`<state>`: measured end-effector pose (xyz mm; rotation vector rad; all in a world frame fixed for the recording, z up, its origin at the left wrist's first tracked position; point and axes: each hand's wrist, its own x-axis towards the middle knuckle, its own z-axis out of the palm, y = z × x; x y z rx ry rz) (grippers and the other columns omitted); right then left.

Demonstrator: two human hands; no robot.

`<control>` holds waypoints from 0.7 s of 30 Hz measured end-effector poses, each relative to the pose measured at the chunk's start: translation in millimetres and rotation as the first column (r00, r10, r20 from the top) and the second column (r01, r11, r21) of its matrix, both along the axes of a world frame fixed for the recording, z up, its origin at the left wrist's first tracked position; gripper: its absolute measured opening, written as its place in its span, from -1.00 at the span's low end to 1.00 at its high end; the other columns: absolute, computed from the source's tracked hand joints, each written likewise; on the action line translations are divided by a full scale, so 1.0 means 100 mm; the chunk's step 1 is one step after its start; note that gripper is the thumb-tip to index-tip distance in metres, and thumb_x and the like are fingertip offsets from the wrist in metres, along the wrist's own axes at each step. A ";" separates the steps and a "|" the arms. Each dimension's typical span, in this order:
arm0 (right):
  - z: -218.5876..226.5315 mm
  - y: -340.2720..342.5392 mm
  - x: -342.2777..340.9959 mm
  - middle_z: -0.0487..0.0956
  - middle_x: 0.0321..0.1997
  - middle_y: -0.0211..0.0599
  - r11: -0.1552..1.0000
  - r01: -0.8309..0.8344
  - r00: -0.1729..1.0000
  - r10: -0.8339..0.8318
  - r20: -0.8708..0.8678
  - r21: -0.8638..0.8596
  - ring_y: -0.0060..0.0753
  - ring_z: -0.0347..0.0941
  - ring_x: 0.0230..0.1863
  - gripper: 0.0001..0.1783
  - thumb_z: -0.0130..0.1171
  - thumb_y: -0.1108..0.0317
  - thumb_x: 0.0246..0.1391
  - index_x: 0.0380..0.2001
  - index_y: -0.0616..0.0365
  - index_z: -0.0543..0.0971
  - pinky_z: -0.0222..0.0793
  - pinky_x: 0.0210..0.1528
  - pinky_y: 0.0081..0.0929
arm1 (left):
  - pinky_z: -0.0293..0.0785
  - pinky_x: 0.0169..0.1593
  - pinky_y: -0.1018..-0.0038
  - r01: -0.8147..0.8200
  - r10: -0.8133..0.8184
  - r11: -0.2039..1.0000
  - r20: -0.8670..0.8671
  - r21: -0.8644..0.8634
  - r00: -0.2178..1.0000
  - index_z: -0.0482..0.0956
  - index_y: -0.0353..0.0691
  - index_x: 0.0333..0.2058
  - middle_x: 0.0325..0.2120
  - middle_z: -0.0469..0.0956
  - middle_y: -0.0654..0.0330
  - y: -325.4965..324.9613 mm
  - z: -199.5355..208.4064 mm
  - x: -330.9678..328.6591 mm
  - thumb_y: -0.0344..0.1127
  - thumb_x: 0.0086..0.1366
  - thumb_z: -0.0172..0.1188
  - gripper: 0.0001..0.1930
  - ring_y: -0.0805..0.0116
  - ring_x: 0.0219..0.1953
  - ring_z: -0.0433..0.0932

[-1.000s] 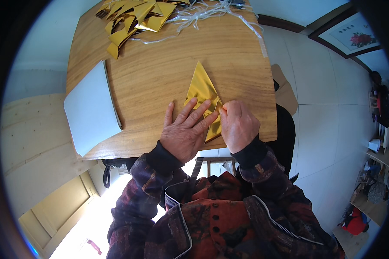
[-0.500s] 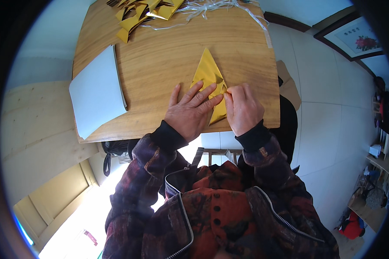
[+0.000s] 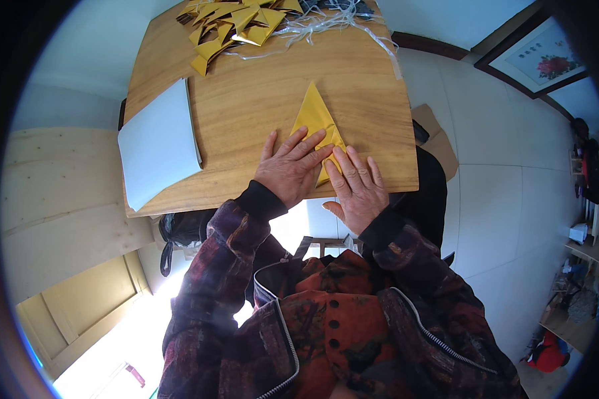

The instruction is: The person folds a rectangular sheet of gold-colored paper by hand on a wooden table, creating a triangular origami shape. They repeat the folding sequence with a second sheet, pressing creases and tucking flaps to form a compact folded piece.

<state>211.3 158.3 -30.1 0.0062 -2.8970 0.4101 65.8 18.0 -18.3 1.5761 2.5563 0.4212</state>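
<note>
A sheet of gold paper (image 3: 314, 110), folded to a narrow point at its far end, lies on the wooden table (image 3: 246, 113) close to the near edge. My left hand (image 3: 291, 165) rests flat over its left part, fingers spread. From the right, my right hand (image 3: 358, 186) lays its stretched fingers along the paper's lower right edge, its thumb held apart near the table's front edge. The fingertips of both hands almost meet over the paper. Its lower part is largely covered by my hands.
Folded gold paper pieces (image 3: 243, 23) are heaped at the far left. Beside them runs a tangle of clear plastic strips (image 3: 333, 25). A stack of white sheets (image 3: 160, 146) lies at the table's left side. Right of the table stands a brown cardboard piece (image 3: 438, 143).
My right hand has gone from a pinch at the paper's right edge to lying flat on it with fingers stretched. My left hand stays on the paper.
</note>
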 end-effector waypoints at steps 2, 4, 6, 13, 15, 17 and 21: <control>-0.01 -0.01 0.00 0.12 0.44 -0.19 0.999 0.006 1.000 -0.007 0.012 0.042 -0.15 -0.09 0.48 -0.12 0.33 -0.03 -0.10 0.29 0.00 0.28 -0.26 0.43 -0.04 | -0.15 0.37 -0.03 0.006 -0.006 1.000 -0.014 -0.002 1.000 0.41 0.24 0.18 0.30 0.25 0.44 0.00 0.00 0.00 -0.20 0.32 0.08 -0.56 0.30 0.35 0.17; -0.02 -0.01 0.00 0.11 0.44 -0.18 0.998 0.009 1.000 -0.010 0.020 0.064 -0.12 -0.10 0.48 -0.14 0.32 -0.03 -0.09 0.30 -0.09 0.28 -0.24 0.43 -0.02 | -0.15 0.37 -0.04 0.007 -0.008 1.000 -0.010 -0.009 1.000 0.41 0.24 0.18 0.30 0.25 0.44 0.00 0.01 0.00 -0.21 0.31 0.07 -0.55 0.29 0.35 0.17; -0.04 -0.02 0.00 0.12 0.44 -0.15 0.998 0.009 1.000 -0.009 0.012 0.069 -0.07 -0.08 0.48 -0.16 0.32 0.00 -0.08 0.30 -0.17 0.29 -0.16 0.41 0.01 | -0.16 0.37 -0.05 0.006 -0.006 1.000 0.003 -0.012 1.000 0.40 0.25 0.19 0.30 0.24 0.44 0.00 0.01 0.00 -0.22 0.30 0.07 -0.54 0.29 0.35 0.16; -0.04 -0.08 -0.03 0.10 0.43 -0.11 0.990 0.056 0.998 -0.057 0.005 0.130 0.00 -0.14 0.48 -0.20 0.35 0.07 -0.10 0.27 -0.35 0.32 -0.26 0.42 0.03 | -0.16 0.37 -0.08 0.015 -0.015 1.000 0.003 -0.026 1.000 0.38 0.26 0.20 0.31 0.24 0.42 -0.02 -0.01 -0.02 -0.23 0.28 0.06 -0.51 0.28 0.36 0.15; 0.00 -0.07 -0.01 0.10 0.42 -0.10 0.991 0.054 0.997 -0.059 0.039 0.121 0.01 -0.15 0.48 -0.19 0.35 0.08 -0.12 0.27 -0.38 0.31 -0.26 0.41 0.06 | -0.14 0.36 -0.10 0.026 -0.026 0.999 -0.012 -0.021 1.000 0.38 0.27 0.20 0.30 0.25 0.45 -0.01 -0.01 -0.03 -0.22 0.30 0.05 -0.53 0.31 0.36 0.14; 0.05 -0.06 0.05 0.12 0.41 -0.09 1.000 0.009 0.999 -0.010 0.035 0.021 0.01 -0.15 0.48 -0.17 0.34 0.13 -0.12 0.28 -0.16 0.30 -0.18 0.40 0.07 | -0.14 0.36 -0.10 0.017 -0.017 1.000 -0.021 -0.025 1.000 0.39 0.26 0.19 0.29 0.25 0.44 -0.01 -0.02 -0.01 -0.21 0.31 0.05 -0.54 0.29 0.36 0.15; 0.11 -0.14 0.29 0.14 0.40 -0.11 0.995 -0.027 1.000 0.027 -0.007 -0.095 -0.07 -0.07 0.47 -0.18 0.30 0.20 -0.11 0.25 0.21 0.27 -0.11 0.38 0.06 | -0.13 0.36 -0.09 -0.008 0.008 1.000 -0.014 -0.024 1.000 0.40 0.22 0.18 0.28 0.27 0.42 0.01 -0.05 -0.01 -0.19 0.32 0.05 -0.56 0.28 0.35 0.16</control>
